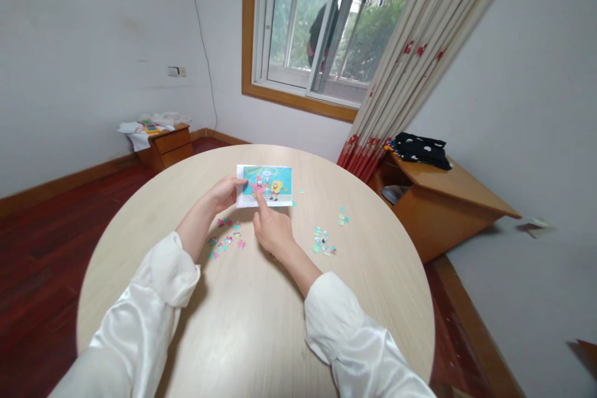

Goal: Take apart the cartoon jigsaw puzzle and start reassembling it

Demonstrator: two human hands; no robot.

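Note:
My left hand (224, 194) is closed on the left edge of a picture card (284, 177), which is tilted up above the table. Pink and yellow cartoon figures stand on its blue background. The index finger of my right hand (274, 228) stretches out to the card's lower part, while the other fingers curl in; that hand holds nothing. Small pink and teal jigsaw pieces (229, 239) lie loosely below my left hand. To the right of my right hand is another pile of jigsaw pieces (323, 241), mostly pale and teal. A few pieces behind the card are partly hidden.
Everything lies on a round pale wooden table (224, 329). A small group of teal pieces (343, 219) lies farther right. Beyond the table stand a low cabinet (173, 144) at left and a tilted-looking wooden cabinet (433, 211) at right, beside a curtain (410, 56).

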